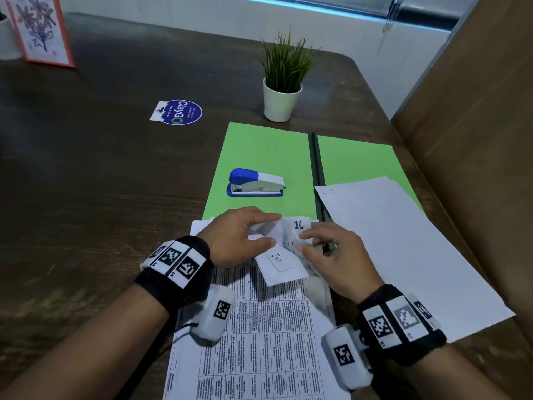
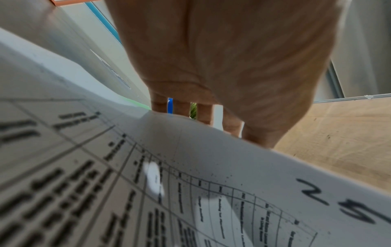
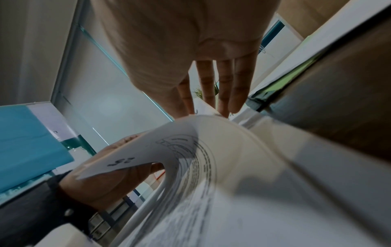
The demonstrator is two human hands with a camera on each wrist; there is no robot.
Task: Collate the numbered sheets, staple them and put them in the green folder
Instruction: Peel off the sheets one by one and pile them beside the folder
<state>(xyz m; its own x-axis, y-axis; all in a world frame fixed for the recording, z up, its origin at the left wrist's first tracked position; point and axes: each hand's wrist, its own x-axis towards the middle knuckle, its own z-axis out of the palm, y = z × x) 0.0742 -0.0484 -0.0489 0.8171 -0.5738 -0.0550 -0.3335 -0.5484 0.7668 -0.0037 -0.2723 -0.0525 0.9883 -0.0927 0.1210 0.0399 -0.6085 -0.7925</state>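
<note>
One dark wooden table carries everything. Beyond the fingers of both hands the green folder lies open and flat, a loose white sheet covering its right half. The stack of numbered sheets lies under both wrists, overlapping the folder's near edge. A potted plant stands past the folder. The stapler sits on the folder, just ahead of the left fingertips. The left hand and right hand each pinch a top sheet's folded-back corner; beneath it shows "16".
</note>
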